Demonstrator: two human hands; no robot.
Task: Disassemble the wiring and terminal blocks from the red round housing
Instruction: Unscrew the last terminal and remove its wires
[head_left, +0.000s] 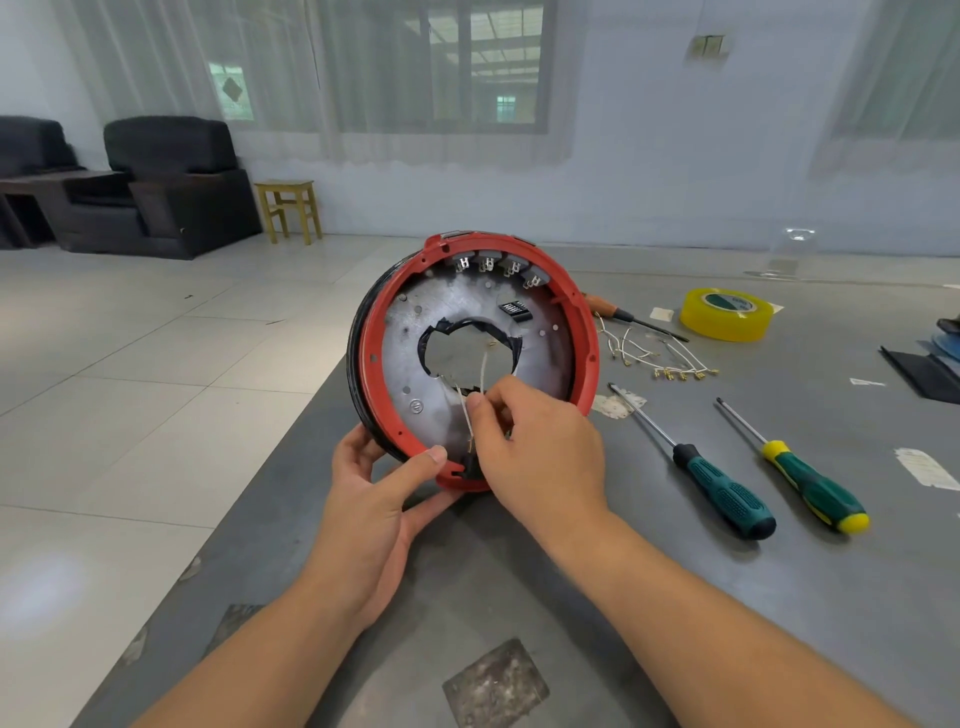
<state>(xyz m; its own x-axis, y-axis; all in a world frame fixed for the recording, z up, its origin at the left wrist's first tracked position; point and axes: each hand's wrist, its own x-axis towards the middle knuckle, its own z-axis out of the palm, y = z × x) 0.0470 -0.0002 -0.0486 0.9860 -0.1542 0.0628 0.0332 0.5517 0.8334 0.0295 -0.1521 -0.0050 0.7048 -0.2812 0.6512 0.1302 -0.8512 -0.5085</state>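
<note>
Left hand (382, 483): clamps the tilted red round plastic housing (584, 332) at its six o'clock rim.
Right hand (540, 441): pinches thin white wires (484, 369) there.
Risk: a hard tug could snap them.

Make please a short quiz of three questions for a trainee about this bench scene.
1. True or false: the left hand grips the rim of the red housing.
2. What does the right hand pinch? A) white wires B) yellow tape roll C) a screwdriver
3. How many screwdrivers with green handles lie on the table?

Key: 1 true; 2 A; 3 two, one with a dark green handle, one green and yellow.
</note>
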